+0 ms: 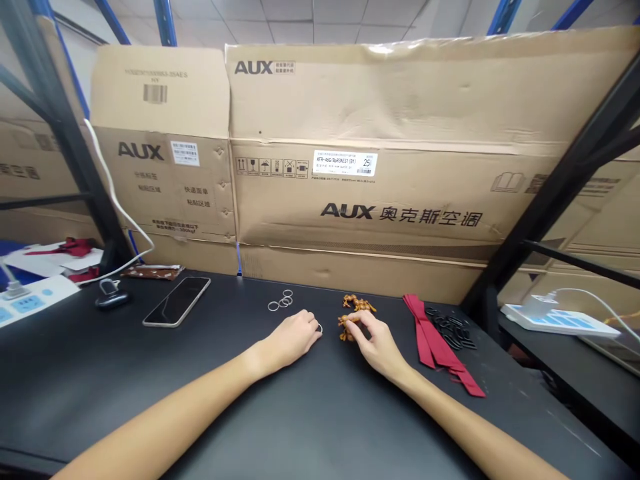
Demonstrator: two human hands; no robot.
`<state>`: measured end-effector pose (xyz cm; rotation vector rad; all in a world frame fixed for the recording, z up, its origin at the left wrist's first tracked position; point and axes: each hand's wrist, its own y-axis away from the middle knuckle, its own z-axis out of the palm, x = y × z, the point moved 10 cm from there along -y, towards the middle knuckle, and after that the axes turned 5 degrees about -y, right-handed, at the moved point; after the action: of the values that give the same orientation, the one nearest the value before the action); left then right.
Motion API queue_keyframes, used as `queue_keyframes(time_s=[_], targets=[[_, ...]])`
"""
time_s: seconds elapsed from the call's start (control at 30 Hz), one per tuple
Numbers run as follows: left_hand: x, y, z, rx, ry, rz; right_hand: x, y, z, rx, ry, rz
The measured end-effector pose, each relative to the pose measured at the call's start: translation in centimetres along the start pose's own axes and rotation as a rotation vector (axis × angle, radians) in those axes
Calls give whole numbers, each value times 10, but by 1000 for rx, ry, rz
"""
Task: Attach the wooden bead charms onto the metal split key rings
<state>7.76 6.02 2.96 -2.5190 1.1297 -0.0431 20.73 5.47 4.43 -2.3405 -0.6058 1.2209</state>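
Observation:
My left hand (295,337) rests on the black table with its fingers closed on a metal ring (321,328), whose edge shows at the fingertips. To its right, my right hand (375,340) pinches a small amber-brown figurine (344,328) between thumb and fingers; its exact shape is too small to make out. Just beyond that hand lie more brown figurines (354,303), close together. Several loose metal rings (284,302) lie on the table beyond my left hand, some overlapping.
Red ribbon strips (425,333) and a pile of black pieces (453,328) lie at the right. A phone (177,302), a dark earbud-like case (113,299) and a brown packet (153,272) are at the left. Cardboard boxes (360,220) wall off the back; a black post (550,173) stands right.

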Motion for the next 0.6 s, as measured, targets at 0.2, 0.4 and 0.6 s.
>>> queue_keyframes(time_s=[0.2,0.4,0.6], targets=[[4,-1,0,0,-76,42,6,3,7,-55,-71,74],[9,0,4,10,-156,95,-4,4,25,-227,-69,1],[9,0,4,21,-139,100,11,-1,15,-136,2,16]])
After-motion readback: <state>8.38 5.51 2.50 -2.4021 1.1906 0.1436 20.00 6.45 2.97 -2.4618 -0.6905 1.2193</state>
